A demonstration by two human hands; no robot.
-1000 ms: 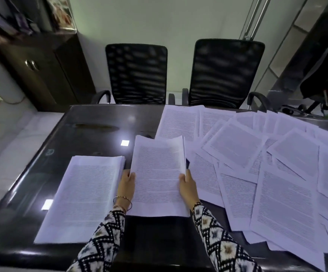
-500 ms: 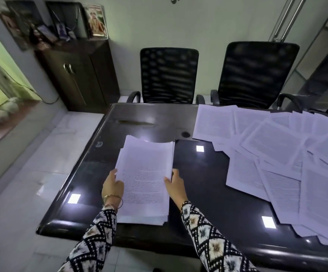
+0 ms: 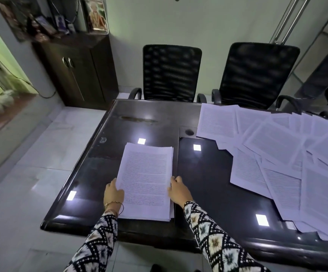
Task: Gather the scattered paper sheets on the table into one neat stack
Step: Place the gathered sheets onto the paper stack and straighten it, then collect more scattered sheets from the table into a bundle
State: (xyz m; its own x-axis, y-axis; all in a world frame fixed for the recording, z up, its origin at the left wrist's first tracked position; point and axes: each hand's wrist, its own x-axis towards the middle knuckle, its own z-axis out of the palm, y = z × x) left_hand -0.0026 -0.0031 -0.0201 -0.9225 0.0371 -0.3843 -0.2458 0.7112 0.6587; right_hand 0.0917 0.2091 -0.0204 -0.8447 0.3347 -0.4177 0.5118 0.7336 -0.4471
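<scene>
Dark glossy desk (image 3: 208,183) fills the middle of the view, with ceiling lights reflected as bright squares on its top. Loose white printed paper sheets (image 3: 276,154) cover its right side, overlapping at all angles and running to the far and near edges. They are still ungathered, so the task looks only part done.

Dark wooden two-door cabinet (image 3: 76,71) stands far left against the wall. Two black mesh office chairs (image 3: 171,73) sit behind the desk.

Thick stack of white printed sheets (image 3: 147,179) lies flat on the desk's near left part, well apart from the loose spread. Its edges are slightly stepped, not yet flush. It is likely parked here as the collecting pile, away from the mess.

Left hand (image 3: 113,193) grips the stack's left long edge, thumb on the top page. Right hand (image 3: 178,190) holds the right long edge, fingers curled against it. Both flank the stack, probably to square its sides; whether any fingers reach under it is hidden.

Thin gold bangle (image 3: 113,204) sits on the left wrist, above a black-and-white patterned sleeve.
</scene>
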